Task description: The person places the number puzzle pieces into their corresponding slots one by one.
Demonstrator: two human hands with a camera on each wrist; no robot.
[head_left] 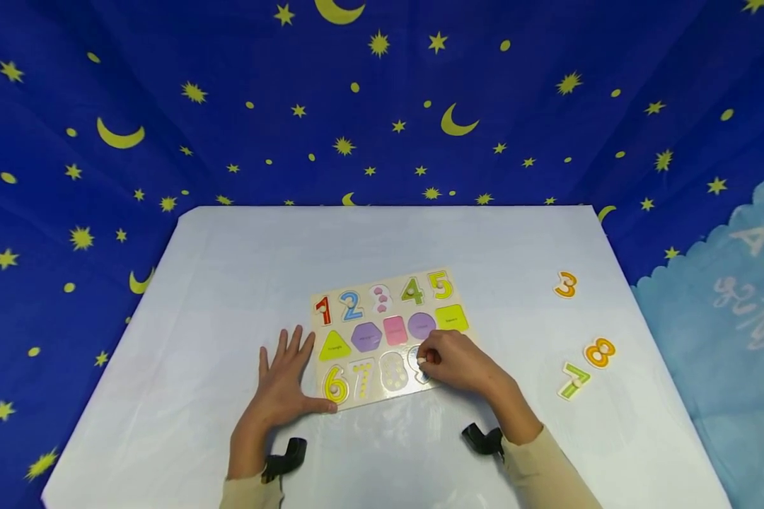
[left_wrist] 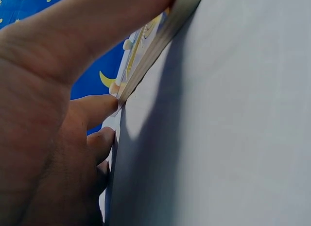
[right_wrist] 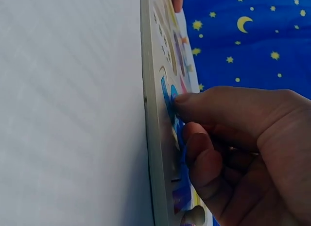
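A wooden puzzle board [head_left: 391, 339] with numbers and coloured shapes lies mid-table. My left hand [head_left: 286, 378] rests flat on the table at the board's left edge, fingers spread, thumb against the corner by the yellow 6 [head_left: 335, 384]. In the left wrist view the left hand [left_wrist: 53, 90] touches the board's edge [left_wrist: 163, 36]. My right hand [head_left: 453, 362] pinches a small knob on a blue number piece [right_wrist: 166, 97] at the right end of the board's bottom row; the hand hides most of that piece. The board's slots for 3, 7 and 8 [head_left: 394, 370] are empty.
Loose pieces lie on the white table [head_left: 242, 268] to the right: an orange 3 [head_left: 565, 285], an orange 8 [head_left: 599, 353] and a green 7 [head_left: 574, 382]. A blue cloth with stars and moons surrounds the table. Black wrist mounts [head_left: 286, 456] sit near the front edge.
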